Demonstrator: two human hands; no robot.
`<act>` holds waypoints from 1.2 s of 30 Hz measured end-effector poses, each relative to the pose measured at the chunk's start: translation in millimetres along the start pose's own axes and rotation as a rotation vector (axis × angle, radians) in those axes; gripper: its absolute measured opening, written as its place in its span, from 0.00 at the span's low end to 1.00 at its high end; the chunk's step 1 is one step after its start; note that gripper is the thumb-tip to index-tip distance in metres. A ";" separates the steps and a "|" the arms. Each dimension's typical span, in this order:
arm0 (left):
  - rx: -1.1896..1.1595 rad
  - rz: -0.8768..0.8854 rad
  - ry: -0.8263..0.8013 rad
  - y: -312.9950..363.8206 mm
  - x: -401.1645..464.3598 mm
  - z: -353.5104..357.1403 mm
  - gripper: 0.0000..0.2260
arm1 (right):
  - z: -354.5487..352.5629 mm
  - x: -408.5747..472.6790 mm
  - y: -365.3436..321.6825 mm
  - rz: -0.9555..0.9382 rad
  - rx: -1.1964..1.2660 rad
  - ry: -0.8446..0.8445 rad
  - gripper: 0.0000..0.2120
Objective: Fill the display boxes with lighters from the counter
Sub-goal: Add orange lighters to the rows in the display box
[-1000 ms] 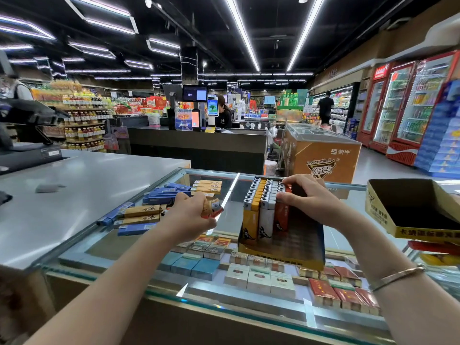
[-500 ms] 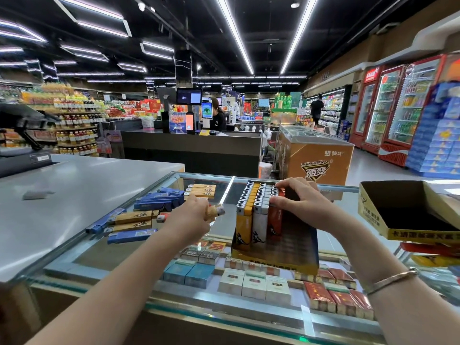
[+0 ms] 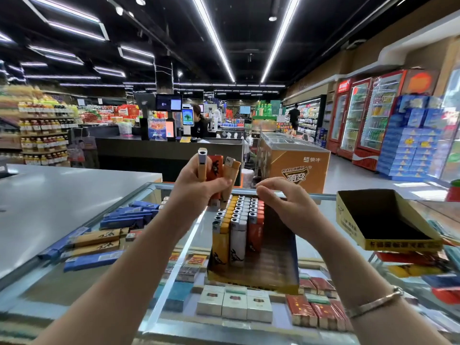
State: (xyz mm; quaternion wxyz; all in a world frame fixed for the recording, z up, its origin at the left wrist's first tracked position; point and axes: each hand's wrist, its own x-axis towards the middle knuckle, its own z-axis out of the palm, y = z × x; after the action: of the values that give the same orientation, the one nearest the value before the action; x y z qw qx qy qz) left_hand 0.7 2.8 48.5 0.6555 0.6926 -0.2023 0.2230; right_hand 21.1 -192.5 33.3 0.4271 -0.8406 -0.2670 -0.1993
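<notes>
My left hand (image 3: 199,186) is raised above the glass counter (image 3: 174,245) and grips a bunch of lighters (image 3: 216,170), orange and red, standing upright in the fist. My right hand (image 3: 286,205) hovers just right of it, fingers loosely curled and holding nothing, above the display box (image 3: 273,270). That box holds rows of yellow, white and red lighters (image 3: 236,227) on its left side; its right side is bare. A second yellow display box (image 3: 388,242) with a dark bare inside sits at the right.
Blue and tan lighters (image 3: 99,237) lie loose on the counter at the left. Cigarette packs (image 3: 234,305) show under the glass. A grey countertop (image 3: 62,200) lies to the left, an orange freezer (image 3: 293,160) and a checkout desk behind.
My left hand has lifted from the counter up to the middle with lighters in it. My right hand has come off the rows in the box and risen.
</notes>
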 end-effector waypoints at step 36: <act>-0.242 -0.153 0.033 -21.9 -9.3 23.9 0.11 | -3.3 0.1 19.9 -0.005 -0.305 0.063 0.10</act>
State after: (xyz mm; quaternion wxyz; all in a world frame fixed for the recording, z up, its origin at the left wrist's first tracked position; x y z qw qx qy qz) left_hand 6.6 -19.9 24.3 0.7525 0.6181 -0.1636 0.1578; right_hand 33.2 -205.0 23.0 0.3020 -0.8883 -0.2222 -0.2651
